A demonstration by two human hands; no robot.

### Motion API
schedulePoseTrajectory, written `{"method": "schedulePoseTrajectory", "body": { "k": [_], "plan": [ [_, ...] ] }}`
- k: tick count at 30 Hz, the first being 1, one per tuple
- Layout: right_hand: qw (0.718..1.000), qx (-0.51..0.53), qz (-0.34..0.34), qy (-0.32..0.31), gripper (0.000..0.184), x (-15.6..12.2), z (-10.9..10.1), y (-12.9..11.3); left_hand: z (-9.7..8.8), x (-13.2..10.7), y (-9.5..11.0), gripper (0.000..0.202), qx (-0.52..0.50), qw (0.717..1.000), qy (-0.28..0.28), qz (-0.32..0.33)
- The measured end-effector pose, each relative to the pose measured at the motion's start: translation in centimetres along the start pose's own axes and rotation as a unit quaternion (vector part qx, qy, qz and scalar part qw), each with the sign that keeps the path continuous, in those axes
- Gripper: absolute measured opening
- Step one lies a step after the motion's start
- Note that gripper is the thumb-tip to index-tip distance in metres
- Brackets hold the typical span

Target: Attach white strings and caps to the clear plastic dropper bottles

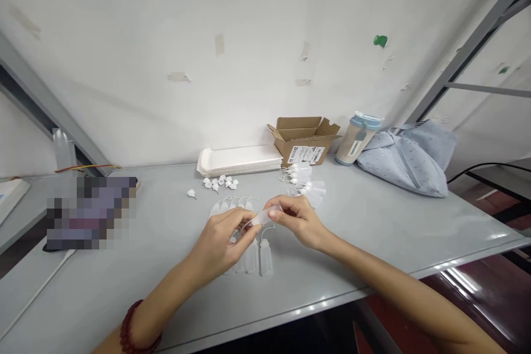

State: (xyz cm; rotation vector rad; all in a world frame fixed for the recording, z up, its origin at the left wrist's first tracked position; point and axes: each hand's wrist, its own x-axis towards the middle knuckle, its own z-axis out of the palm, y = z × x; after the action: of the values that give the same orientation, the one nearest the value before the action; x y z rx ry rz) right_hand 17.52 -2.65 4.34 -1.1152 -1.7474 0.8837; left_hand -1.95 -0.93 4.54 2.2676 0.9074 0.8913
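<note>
Over the table, both hands hold a small translucent plastic bottle [266, 215], which lies tilted between them. My left hand [224, 235] pinches its narrow end, near a thin curved tube. The fingers of my right hand [302, 220] are closed around the other end. Beneath the hands lie several similar bottles [266, 261] with thin bent tubes, in rows partly hidden by my left hand. More bottles [306, 174] lie in a group beyond my right hand. A cluster of small white caps [219, 181] sits further back, with one cap [191, 193] apart to the left.
Against the wall are a stack of white trays [244, 159], an open cardboard box [309, 146], a tumbler [357, 138] and a light-blue cloth bag [404, 163]. On the left, a pixelated object [93, 213] has a white cable [39, 290]. The grey table's [323, 287] front edge runs below my forearms.
</note>
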Motion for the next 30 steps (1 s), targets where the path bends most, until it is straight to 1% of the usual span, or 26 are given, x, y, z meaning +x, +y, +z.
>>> {"method": "schedulePoseTrajectory", "body": {
  "k": [2,3,4,5,6,7,9,10,11,14,16,18,22,26,30],
  "plan": [
    [1.000,-0.001,0.003,0.029,0.032,0.2,-0.1,0.1,-0.8,0.5,-0.8,0.021,-0.030,0.999,-0.013,-0.042],
    [0.998,-0.001,0.000,0.061,0.031,0.4,-0.4,0.2,-1.5,0.8,-1.6,0.025,-0.062,0.995,-0.024,-0.080],
    [0.995,0.001,-0.003,0.102,0.031,0.6,-0.8,0.3,-2.5,1.1,-2.6,0.030,-0.078,0.991,-0.009,-0.112],
    [0.989,0.005,-0.006,0.150,0.030,0.9,-1.4,0.4,-3.7,1.4,-3.8,0.033,-0.064,0.989,0.017,-0.131],
    [0.981,0.013,-0.007,0.193,0.029,1.2,-2.2,0.6,-4.9,1.6,-5.2,0.034,-0.019,0.988,0.054,-0.140],
    [0.975,0.018,-0.008,0.223,0.028,1.5,-3.0,0.8,-6.1,1.7,-6.7,0.033,0.056,0.985,0.078,-0.144],
    [0.965,0.006,-0.019,0.263,0.028,2.2,-5.0,1.4,-7.8,1.7,-9.5,0.034,0.224,0.965,0.059,-0.124],
    [0.962,-0.011,-0.018,0.273,0.029,2.5,-6.1,1.7,-8.3,1.5,-10.7,0.034,0.239,0.963,0.042,-0.116],
    [0.960,-0.037,-0.013,0.278,0.030,2.7,-7.0,2.1,-8.4,1.4,-11.6,0.034,0.246,0.962,0.038,-0.112],
    [0.957,-0.103,0.019,0.271,0.032,3.2,-9.5,3.2,-7.7,0.9,-13.4,0.040,0.288,0.952,-0.011,-0.100],
    [0.960,-0.125,0.047,0.246,0.033,3.2,-10.7,3.9,-7.1,0.7,-13.8,0.042,0.306,0.947,-0.035,-0.094],
    [0.963,-0.149,0.070,0.214,0.034,3.1,-11.5,4.4,-6.7,0.7,-13.9,0.043,0.315,0.944,-0.041,-0.094],
    [0.964,-0.189,0.102,0.156,0.033,2.9,-12.1,4.8,-6.8,1.0,-13.5,0.043,0.350,0.929,-0.039,-0.109],
    [0.961,-0.233,0.095,0.116,0.029,2.9,-12.1,5.1,-6.8,1.2,-12.8,0.043,0.370,0.920,-0.050,-0.122],
    [0.967,-0.217,0.111,0.068,0.030,3.0,-12.0,5.6,-6.6,1.2,-12.6,0.042,0.364,0.922,-0.063,-0.118]
  ]
}}
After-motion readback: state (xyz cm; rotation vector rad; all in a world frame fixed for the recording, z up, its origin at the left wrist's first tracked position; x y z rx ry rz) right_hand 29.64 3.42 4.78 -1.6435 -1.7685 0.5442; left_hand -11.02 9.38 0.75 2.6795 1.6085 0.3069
